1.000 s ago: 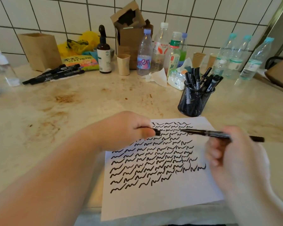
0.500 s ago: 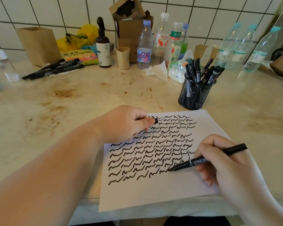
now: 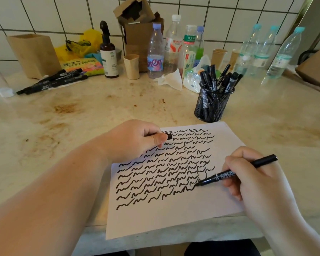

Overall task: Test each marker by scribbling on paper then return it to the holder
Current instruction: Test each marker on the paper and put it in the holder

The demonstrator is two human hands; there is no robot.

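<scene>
A white sheet of paper (image 3: 166, 217) lies at the counter's front edge, covered with rows of black squiggles. My right hand (image 3: 251, 183) grips a black marker (image 3: 227, 175) like a pen, its tip touching the paper at the right end of a lower row. My left hand (image 3: 137, 139) rests on the paper's top left corner and pinches the marker's black cap (image 3: 168, 136). A black mesh holder (image 3: 211, 106) with several black markers stands just beyond the paper, to the right.
Several loose black markers (image 3: 52, 81) lie at the back left beside a brown paper bag (image 3: 34, 54). Plastic bottles (image 3: 155, 52), a brown dropper bottle (image 3: 108, 52), paper cups (image 3: 131, 66), tissue (image 3: 171, 80) and a cardboard box (image 3: 137, 21) line the tiled wall.
My right hand brought the marker down from the air onto the paper, then drew a fresh squiggle rightward along a lower row. The left hand stayed put with the cap.
</scene>
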